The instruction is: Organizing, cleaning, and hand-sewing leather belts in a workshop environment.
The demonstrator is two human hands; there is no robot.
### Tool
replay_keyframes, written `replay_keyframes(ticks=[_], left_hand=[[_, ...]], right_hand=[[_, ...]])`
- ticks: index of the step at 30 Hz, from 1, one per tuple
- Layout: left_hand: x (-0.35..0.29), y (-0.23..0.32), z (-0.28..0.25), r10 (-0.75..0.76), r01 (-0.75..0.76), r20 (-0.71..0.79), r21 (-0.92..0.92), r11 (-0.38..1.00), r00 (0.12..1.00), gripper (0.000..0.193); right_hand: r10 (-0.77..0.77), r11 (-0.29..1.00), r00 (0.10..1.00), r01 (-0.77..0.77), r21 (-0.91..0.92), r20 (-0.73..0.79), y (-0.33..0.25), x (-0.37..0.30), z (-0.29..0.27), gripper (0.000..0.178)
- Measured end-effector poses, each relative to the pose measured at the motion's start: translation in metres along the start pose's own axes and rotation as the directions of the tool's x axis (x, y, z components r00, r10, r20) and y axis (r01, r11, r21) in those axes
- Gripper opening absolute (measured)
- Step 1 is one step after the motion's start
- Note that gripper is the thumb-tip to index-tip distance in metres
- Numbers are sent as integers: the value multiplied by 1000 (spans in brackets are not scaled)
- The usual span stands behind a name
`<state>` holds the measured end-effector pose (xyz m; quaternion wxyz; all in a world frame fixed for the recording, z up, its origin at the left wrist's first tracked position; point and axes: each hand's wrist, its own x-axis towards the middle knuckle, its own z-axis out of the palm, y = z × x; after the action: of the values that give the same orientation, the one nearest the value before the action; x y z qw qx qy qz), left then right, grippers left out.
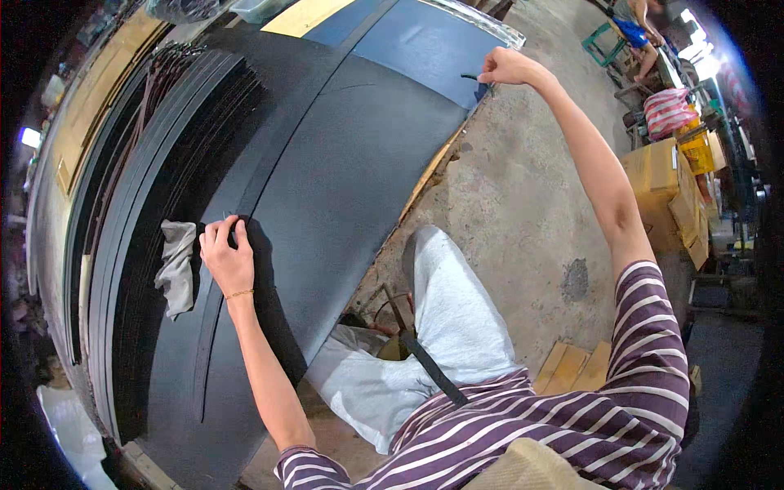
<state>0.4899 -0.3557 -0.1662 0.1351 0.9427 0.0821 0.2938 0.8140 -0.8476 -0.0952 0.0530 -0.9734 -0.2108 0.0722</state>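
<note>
A long narrow black strip [282,159] runs lengthwise along the dark sheet-covered table [351,171]. My left hand [227,255] rests over this strip with its fingers curled together; whatever lies under the fingertips is dark and mostly hidden. Just left of it lies a crumpled grey cloth [176,265]. My right arm reaches out to the far right edge of the table. There my right hand [508,67] pinches a small thin dark strip [469,77], its end poking out past the fingers above a blue sheet [420,41].
Stacked dark strips [155,163] fill the table's left side. Another black strip [437,371] lies across my lap. Cardboard boxes [653,184] and a red-striped bag [670,112] stand at the right. A person [641,28] sits at the far right. Flat cardboard [567,367] lies on the concrete floor.
</note>
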Motion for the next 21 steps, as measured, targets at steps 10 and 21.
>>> replay_keyframes(ticks=[10,21], left_hand=[[20,-58,-23,-27,36,-65,148,988,998,27],[5,-99,-55,-347,345,-26,-58,937,938,19]], right_hand=[[47,953,999,-49,298,13,13,-7,6,18],[115,17,986,118,993,-119,18,-73,34,31]])
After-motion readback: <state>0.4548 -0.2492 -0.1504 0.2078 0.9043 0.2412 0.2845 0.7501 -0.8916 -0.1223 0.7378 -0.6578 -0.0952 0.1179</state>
